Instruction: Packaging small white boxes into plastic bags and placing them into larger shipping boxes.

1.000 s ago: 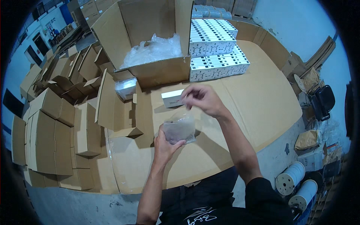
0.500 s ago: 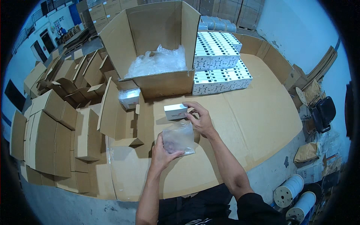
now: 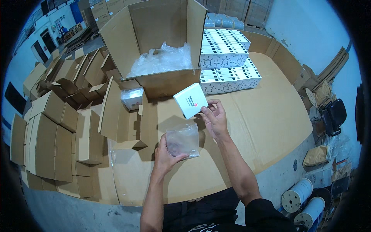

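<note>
White box (image 3: pixel 190 100) in right hand (image 3: pixel 215 119), clear bag (image 3: pixel 182 140) in left hand (image 3: pixel 165 156), open carton (image 3: pixel 162 46) behind

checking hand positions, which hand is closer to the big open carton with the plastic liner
Right. The right hand holds a small white box just below the open carton; the left hand is lower, holding a clear plastic bag.

hands (image 3: pixel 189 135) with white box (image 3: pixel 190 100), clear bag (image 3: pixel 183 140)

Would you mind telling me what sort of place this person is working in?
Most likely a warehouse packing station. Stacks of flat-packed cardboard cartons stand on the left, small white boxes are piled in rows behind, and the left hand holds a clear plastic bag while the right hand holds a white box.
</note>
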`<state>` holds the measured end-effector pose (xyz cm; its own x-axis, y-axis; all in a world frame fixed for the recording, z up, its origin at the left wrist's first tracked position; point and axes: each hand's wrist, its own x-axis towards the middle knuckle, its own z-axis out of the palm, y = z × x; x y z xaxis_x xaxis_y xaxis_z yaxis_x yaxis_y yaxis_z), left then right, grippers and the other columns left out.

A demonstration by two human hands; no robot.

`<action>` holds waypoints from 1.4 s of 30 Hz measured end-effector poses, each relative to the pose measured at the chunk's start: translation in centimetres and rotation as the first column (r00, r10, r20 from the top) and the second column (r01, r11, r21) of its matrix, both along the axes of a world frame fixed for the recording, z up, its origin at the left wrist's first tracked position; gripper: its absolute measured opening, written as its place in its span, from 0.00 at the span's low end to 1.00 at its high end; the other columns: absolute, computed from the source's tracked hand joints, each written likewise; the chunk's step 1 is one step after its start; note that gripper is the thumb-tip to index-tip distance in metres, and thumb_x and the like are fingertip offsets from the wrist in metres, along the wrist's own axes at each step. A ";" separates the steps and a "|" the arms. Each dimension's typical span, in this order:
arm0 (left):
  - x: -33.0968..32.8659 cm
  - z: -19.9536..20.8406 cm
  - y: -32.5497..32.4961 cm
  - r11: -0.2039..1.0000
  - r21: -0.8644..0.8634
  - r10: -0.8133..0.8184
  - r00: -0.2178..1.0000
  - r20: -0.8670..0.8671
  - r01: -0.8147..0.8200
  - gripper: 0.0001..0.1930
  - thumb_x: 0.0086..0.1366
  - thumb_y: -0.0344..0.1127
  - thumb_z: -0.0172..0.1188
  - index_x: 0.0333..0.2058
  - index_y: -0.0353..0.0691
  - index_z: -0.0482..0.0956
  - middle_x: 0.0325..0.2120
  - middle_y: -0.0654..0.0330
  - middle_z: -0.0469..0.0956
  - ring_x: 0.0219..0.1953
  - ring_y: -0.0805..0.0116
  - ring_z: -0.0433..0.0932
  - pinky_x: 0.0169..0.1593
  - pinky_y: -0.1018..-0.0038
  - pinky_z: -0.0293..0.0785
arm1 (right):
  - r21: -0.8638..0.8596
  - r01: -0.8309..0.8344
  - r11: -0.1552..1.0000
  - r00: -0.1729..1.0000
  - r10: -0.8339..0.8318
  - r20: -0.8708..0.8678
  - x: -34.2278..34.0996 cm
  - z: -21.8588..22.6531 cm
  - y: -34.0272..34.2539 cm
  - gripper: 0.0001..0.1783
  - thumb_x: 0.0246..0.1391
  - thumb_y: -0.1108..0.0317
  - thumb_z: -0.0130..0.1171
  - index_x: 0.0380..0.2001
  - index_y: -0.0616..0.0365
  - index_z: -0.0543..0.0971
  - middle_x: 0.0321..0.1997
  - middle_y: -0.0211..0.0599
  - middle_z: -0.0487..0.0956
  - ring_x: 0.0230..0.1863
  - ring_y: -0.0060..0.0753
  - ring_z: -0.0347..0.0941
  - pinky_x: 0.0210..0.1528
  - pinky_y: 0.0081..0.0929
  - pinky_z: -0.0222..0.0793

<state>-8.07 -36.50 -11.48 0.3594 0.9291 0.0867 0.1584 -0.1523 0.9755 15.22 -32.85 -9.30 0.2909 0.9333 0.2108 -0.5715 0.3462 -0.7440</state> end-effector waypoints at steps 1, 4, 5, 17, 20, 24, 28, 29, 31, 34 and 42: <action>0.0 -0.1 0.0 1.000 -0.013 -0.001 1.000 0.014 0.001 0.46 0.41 0.33 0.84 0.58 0.35 0.66 0.49 0.49 0.80 0.50 0.58 0.81 0.54 0.63 0.78 | 0.001 0.001 1.000 1.000 -0.001 -0.001 0.0 0.2 -0.2 0.14 0.60 0.79 0.61 0.46 0.61 0.70 0.47 0.41 0.76 0.50 0.34 0.78 0.51 0.35 0.84; -0.2 -0.1 0.1 1.000 -0.021 0.012 1.000 0.028 -0.011 0.46 0.41 0.34 0.84 0.57 0.35 0.66 0.49 0.49 0.80 0.51 0.59 0.81 0.55 0.64 0.77 | -0.078 -0.052 0.996 0.994 0.058 0.090 0.1 0.6 -0.7 0.13 0.61 0.78 0.62 0.44 0.62 0.69 0.45 0.42 0.77 0.51 0.35 0.78 0.52 0.38 0.83; -0.3 0.0 0.1 1.000 -0.016 0.025 0.999 0.028 -0.024 0.45 0.41 0.34 0.84 0.57 0.34 0.66 0.50 0.49 0.79 0.52 0.59 0.80 0.56 0.64 0.77 | -0.096 -0.062 0.993 0.987 0.076 0.143 0.1 0.6 -0.7 0.13 0.60 0.77 0.62 0.44 0.62 0.70 0.44 0.42 0.77 0.51 0.34 0.77 0.53 0.38 0.82; -0.6 1.0 0.3 0.994 -0.100 0.053 0.998 0.022 -0.050 0.51 0.42 0.32 0.83 0.63 0.32 0.61 0.51 0.46 0.78 0.53 0.59 0.80 0.57 0.65 0.77 | -0.120 -0.148 0.982 0.924 0.181 0.338 1.4 0.4 -0.5 0.14 0.57 0.74 0.66 0.42 0.59 0.72 0.42 0.36 0.76 0.47 0.25 0.73 0.53 0.27 0.73; -0.6 0.7 0.2 0.993 -0.103 0.069 0.997 0.040 -0.065 0.51 0.42 0.32 0.83 0.64 0.33 0.61 0.51 0.46 0.78 0.53 0.59 0.80 0.56 0.65 0.77 | -0.109 -0.170 0.979 0.925 0.196 0.324 1.4 0.5 -0.4 0.14 0.57 0.74 0.66 0.42 0.59 0.72 0.41 0.35 0.75 0.47 0.25 0.73 0.53 0.27 0.73; -0.4 1.3 0.1 0.995 -0.093 0.049 0.997 0.054 -0.044 0.51 0.42 0.31 0.82 0.64 0.34 0.61 0.51 0.45 0.78 0.53 0.59 0.80 0.56 0.65 0.78 | -0.104 -0.209 0.972 0.930 0.230 0.286 1.6 0.4 -0.5 0.14 0.58 0.75 0.65 0.44 0.59 0.71 0.42 0.35 0.75 0.47 0.25 0.73 0.52 0.28 0.75; -0.5 1.5 0.0 0.992 -0.122 0.043 0.999 0.031 -0.039 0.50 0.43 0.30 0.82 0.64 0.35 0.60 0.53 0.50 0.75 0.54 0.61 0.78 0.57 0.65 0.78 | -0.098 -0.236 0.967 0.930 0.254 0.265 1.8 0.2 -0.4 0.15 0.59 0.75 0.63 0.45 0.59 0.69 0.44 0.39 0.74 0.48 0.30 0.76 0.53 0.35 0.75; -0.6 1.5 0.0 0.992 -0.125 0.039 0.999 0.010 -0.037 0.50 0.44 0.30 0.82 0.64 0.35 0.60 0.53 0.49 0.75 0.54 0.61 0.78 0.57 0.64 0.78 | -0.099 -0.237 0.966 0.930 0.256 0.266 1.7 0.4 -0.4 0.14 0.59 0.75 0.63 0.44 0.59 0.70 0.43 0.37 0.74 0.48 0.29 0.75 0.52 0.32 0.76; -0.5 1.5 -0.1 0.993 -0.110 0.053 0.998 0.026 -0.049 0.50 0.43 0.30 0.82 0.64 0.34 0.61 0.51 0.47 0.77 0.52 0.59 0.79 0.56 0.65 0.78 | -0.101 -0.238 0.966 0.929 0.257 0.266 1.4 0.6 -0.5 0.14 0.59 0.76 0.63 0.44 0.59 0.70 0.42 0.36 0.74 0.47 0.27 0.75 0.51 0.29 0.77; -0.4 1.0 0.1 0.996 -0.068 0.065 0.998 0.027 -0.063 0.50 0.43 0.30 0.82 0.63 0.33 0.62 0.49 0.44 0.79 0.51 0.58 0.81 0.54 0.66 0.79 | -0.135 -0.254 0.958 0.904 0.285 0.319 1.2 0.6 -0.5 0.13 0.59 0.76 0.62 0.44 0.59 0.70 0.43 0.37 0.74 0.46 0.27 0.75 0.50 0.28 0.77; -0.1 0.3 0.2 0.998 -0.038 0.053 0.992 0.111 -0.049 0.46 0.45 0.30 0.81 0.62 0.33 0.64 0.50 0.48 0.79 0.53 0.63 0.79 0.56 0.66 0.77 | -0.332 -0.245 0.911 0.906 0.337 0.256 -0.3 1.1 -0.9 0.12 0.65 0.73 0.58 0.48 0.54 0.68 0.44 0.30 0.74 0.44 0.20 0.74 0.41 0.21 0.76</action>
<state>-8.19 -36.30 -11.15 0.3014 0.9492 0.0905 0.0544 -0.1118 0.9922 14.89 -33.74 -8.23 -0.0375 0.9983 -0.0445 -0.3458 -0.0548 -0.9367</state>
